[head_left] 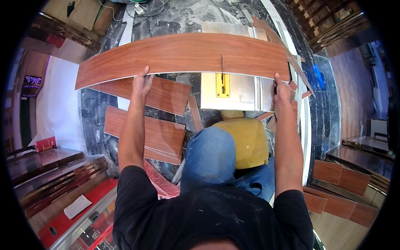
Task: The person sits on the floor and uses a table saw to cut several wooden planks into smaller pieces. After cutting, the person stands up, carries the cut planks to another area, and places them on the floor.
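Head view: both hands grasp one long wood-grain plank [175,52]. The left hand [143,85] holds its near edge, thumb on the upper face; the right hand [283,91] holds the same edge close to the plank's right end. The remaining fingers are largely hidden. The plank runs well past the left fingers and slightly past the right ones. Between the hands it extends over a metal worktop [246,91]; contact cannot be confirmed. A yellow insert [223,92] sits in the worktop, between the two sets of fingers and nearer the right. In line with it, a thin dark line [222,63] crosses the plank's edge; blade or cut cannot be determined. One shorter plank [168,93] lies below the left fingers; a second short plank [164,139] lies nearer the body.
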The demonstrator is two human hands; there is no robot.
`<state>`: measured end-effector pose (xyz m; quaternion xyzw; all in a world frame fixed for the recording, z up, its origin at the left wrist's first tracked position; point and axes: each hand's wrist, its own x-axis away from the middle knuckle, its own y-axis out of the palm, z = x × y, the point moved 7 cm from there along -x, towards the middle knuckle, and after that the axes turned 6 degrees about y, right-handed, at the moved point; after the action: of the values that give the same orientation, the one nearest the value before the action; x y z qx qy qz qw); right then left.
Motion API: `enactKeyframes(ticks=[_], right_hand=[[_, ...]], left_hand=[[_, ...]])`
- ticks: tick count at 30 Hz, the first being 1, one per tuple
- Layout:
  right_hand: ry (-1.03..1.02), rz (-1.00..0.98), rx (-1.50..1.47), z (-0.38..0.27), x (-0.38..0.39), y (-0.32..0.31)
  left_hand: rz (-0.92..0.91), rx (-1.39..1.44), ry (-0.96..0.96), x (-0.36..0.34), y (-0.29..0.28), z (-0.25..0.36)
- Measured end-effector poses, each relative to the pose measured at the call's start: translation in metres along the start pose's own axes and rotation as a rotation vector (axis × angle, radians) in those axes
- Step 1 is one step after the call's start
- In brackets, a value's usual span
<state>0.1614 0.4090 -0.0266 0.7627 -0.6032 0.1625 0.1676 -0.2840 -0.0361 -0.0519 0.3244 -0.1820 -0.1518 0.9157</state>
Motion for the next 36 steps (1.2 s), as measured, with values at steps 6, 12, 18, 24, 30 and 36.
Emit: enactKeyframes(ticks=[6, 12, 18, 24, 30, 36], right_hand=[[0.019, 0.001, 0.036, 0.007, -0.003, -0.007], [-0.073, -0.049, 0.011, 0.009, 0.001, -0.013], [-0.021, -0.014, 0.047, 0.015, 0.002, -0.019], [-0.010, -0.011, 0.012, 0.012, 0.017, -0.019], [0.007, -0.023, -0.003, 0.016, 0.019, -0.026], [0.068, -0.058, -0.004, 0.024, 0.019, -0.029]], left_hand=[[0.013, -0.015, -0.017, 0.011, -0.006, 0.000], [0.033, -0.008, 0.003, 0.025, 0.006, 0.002], [0.011, -0.008, -0.011, 0.029, 0.000, 0.001], [0.009, -0.014, -0.004, 0.037, -0.006, 0.002], [-0.009, -0.024, 0.028, 0.049, 0.002, 0.000], [-0.008, -0.036, 0.001, 0.055, -0.007, 0.003]])
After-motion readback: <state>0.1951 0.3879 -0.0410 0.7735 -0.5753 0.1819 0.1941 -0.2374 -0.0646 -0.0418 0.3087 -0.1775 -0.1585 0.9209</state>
